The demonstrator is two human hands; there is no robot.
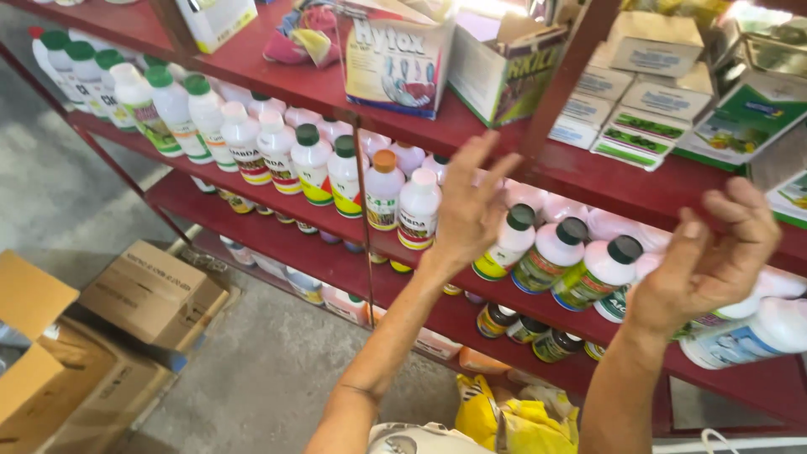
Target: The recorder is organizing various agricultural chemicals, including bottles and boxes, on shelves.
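Note:
My left hand (471,206) is raised in front of the red metal shelf (277,235), fingers apart, holding nothing, close to a white bottle with a pink cap (418,208). My right hand (704,256) hovers with fingers curled and empty, just over white bottles with black caps (601,271) that lean on the same shelf. A row of white plastic bottles with green, white, orange and pink caps (252,143) runs along the shelf to the left. A white bottle lying on its side (752,335) sits below my right hand.
The upper shelf (277,67) carries cardboard boxes (395,59) and stacked small packets (647,101). Lower shelves hold more bottles and dark jars (521,326). Open brown cartons (126,303) stand on the concrete floor at left. Yellow bags (513,416) lie near my arms.

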